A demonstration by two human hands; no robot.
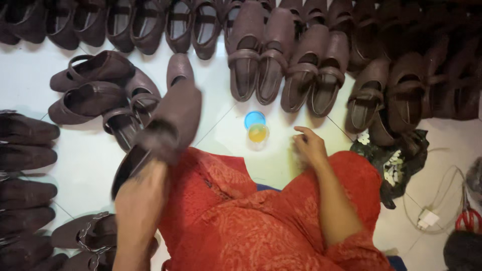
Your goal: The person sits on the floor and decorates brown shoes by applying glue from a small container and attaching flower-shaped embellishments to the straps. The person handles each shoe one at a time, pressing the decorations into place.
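My left hand (138, 200) grips a brown strapped shoe (168, 125) by its heel end and holds it up over the floor, toe pointing away; the shoe is blurred by motion. My right hand (309, 146) rests on my knee over the red patterned cloth (251, 221), its fingers loosely curled and holding nothing. A small clear jar with yellow liquid (258, 134) stands on the white floor between my hands, and its blue lid (254, 119) lies just behind it.
Rows of brown strapped shoes (276, 60) line the far side, with more at left (27, 155) and by my left knee (85, 233). A dark floral cloth (396, 160) lies right, beside a white charger with cable (428, 218) and red-handled scissors (469, 221).
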